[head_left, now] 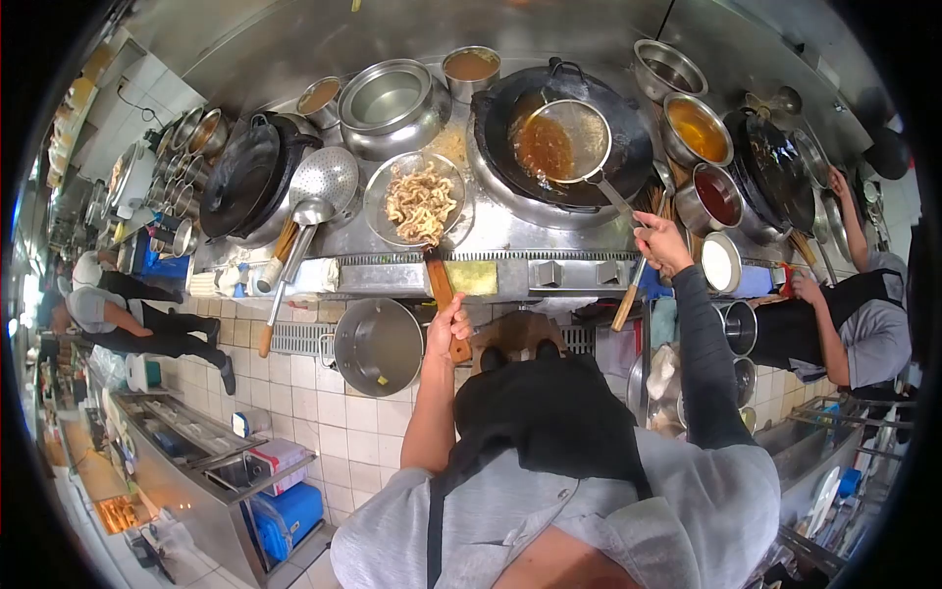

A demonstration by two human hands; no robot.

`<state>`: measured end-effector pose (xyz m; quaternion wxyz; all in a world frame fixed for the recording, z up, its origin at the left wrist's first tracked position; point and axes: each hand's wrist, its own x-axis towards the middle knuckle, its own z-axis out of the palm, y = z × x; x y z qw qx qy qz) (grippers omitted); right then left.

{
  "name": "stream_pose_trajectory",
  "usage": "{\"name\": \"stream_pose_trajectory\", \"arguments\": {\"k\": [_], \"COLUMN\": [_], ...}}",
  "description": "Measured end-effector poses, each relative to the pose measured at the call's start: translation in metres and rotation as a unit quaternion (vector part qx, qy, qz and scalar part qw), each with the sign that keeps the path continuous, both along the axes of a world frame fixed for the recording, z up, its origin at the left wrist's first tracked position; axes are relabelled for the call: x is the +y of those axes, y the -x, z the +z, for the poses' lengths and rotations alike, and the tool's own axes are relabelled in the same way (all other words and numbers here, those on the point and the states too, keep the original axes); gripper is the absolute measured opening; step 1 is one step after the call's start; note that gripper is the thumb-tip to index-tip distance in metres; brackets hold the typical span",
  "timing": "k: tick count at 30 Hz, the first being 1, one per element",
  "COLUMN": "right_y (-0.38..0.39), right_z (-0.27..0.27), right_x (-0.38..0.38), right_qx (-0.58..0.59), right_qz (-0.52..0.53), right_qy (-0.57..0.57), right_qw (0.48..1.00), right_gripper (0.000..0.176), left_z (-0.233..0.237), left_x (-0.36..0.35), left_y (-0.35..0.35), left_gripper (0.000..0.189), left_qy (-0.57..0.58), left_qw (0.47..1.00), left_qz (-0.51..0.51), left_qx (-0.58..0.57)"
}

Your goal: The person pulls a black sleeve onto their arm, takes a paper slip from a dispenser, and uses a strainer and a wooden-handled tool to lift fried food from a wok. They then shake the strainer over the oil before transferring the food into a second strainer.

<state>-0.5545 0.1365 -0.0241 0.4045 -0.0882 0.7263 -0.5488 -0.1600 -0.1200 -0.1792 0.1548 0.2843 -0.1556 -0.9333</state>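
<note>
My left hand [450, 329] is wrapped round the wooden handle [442, 292] of a wire strainer. Its basket [378, 206] holds pale strips of food [421, 202] above the steel counter. With my right hand [662, 242] I grip the metal handle of a fine mesh sieve [592, 140]. That sieve is over the large black wok [625, 126], where brown liquid [542, 145] shows through and beside the mesh. A steel pot of dark red sauce [719, 193] sits to the right of my right hand.
Left on the counter are a perforated ladle [325, 182], a second wok [240, 177] and a wide steel pot [386, 95]. A third wok [780, 172] stands right, near a co-worker [863, 314]. Below the counter is a big pot [378, 347]. Another person [108, 306] stands far left.
</note>
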Motion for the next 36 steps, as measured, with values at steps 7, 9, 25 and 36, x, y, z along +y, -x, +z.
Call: {"name": "stream_pose_trajectory", "arguments": {"k": [7,9,25,36], "right_y": [-0.023,-0.031,-0.111,-0.178], "right_z": [0.008,0.012,0.005,-0.059], "right_x": [-0.035,-0.045,-0.249,-0.198], "right_qx": [-0.051,-0.047,0.557,0.554], "right_qz": [-0.012,-0.016,0.108,0.043], "right_qy": [0.062,0.067,-0.066,0.037], "right_qw": [0.997,0.997,0.821,0.830], "right_gripper": [0.057,0.053,0.051,0.047], "left_z": [0.011,0.020,0.070,0.110], "left_x": [-0.019,-0.022,0.001,0.010], "left_y": [-0.005,-0.008,-0.030,-0.056], "left_gripper": [0.031,0.031,0.024,0.021], "left_qy": [0.018,0.000,0.019,0.059], "left_qw": [0.996,0.995,0.994,0.996], "left_qz": [0.032,0.024,0.030,0.023], "left_qx": [-0.076,-0.101,-0.100,-0.067]}}
